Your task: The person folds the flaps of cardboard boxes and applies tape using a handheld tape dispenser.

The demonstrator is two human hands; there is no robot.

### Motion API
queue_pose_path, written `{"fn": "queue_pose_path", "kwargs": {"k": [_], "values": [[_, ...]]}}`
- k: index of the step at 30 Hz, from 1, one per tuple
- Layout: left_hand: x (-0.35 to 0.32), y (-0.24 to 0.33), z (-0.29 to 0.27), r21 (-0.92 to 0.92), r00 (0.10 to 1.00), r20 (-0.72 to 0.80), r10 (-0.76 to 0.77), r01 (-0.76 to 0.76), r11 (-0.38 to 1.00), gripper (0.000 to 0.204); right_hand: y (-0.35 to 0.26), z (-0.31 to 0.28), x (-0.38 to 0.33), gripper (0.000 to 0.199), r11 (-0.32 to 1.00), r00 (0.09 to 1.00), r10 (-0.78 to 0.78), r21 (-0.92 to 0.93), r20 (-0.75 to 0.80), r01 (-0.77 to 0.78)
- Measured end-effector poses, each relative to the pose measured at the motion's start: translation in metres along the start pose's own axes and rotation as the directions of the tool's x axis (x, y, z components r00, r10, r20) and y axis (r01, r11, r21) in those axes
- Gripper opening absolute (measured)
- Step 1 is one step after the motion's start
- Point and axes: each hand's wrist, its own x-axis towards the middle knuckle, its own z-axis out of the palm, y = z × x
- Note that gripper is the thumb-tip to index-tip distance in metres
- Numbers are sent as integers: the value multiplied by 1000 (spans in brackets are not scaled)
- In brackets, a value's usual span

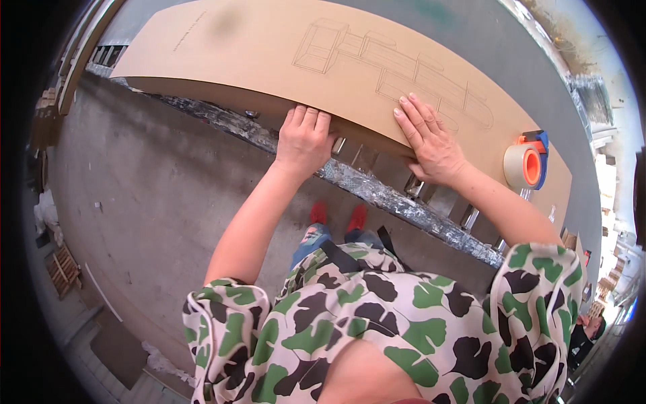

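A long, flat brown cardboard box [249,47] lies across in front of me, with a line drawing of furniture printed on its top. My left hand [306,140] is closed at the box's near edge, fingers bent against the cardboard and fingertips partly hidden. Farther right, my right hand [432,143] lies flat on the top by the drawing, fingers stretched out and thumb down over the near edge. To the right of that hand, a tape dispenser [542,149] in blue and orange rests on the box with a wide roll of pale tape [515,168].
Under the box runs a worn metal rail [377,188] with rollers behind it. A grey surface [464,30] extends beyond the box. Wooden pallets [64,271] stand at far left on the concrete floor [155,182]. Another person [587,337] is at the lower right.
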Motion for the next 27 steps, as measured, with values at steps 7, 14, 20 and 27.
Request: {"fn": "queue_pose_path", "kwargs": {"k": [7, 14, 20, 27], "values": [[-6, 9, -6, -87, 982, -182, -55, 40, 995, 37, 1, 5, 8, 94, 999, 999, 45, 6, -6, -45], [98, 32, -20, -129, 839, 236, 490, -473, 872, 98, -4, 24, 17, 77, 998, 988, 51, 52, -143, -44], [100, 25, 19, -188, 813, 315, 489, -452, 872, 109, -3, 21, 26, 68, 999, 974, 51, 30, -219, -45], [92, 11, 10, -29, 796, 382, 469, -497, 867, 102, 7, -100, 24, 55, 457, 839, 462, 733, 288, -503]]}}
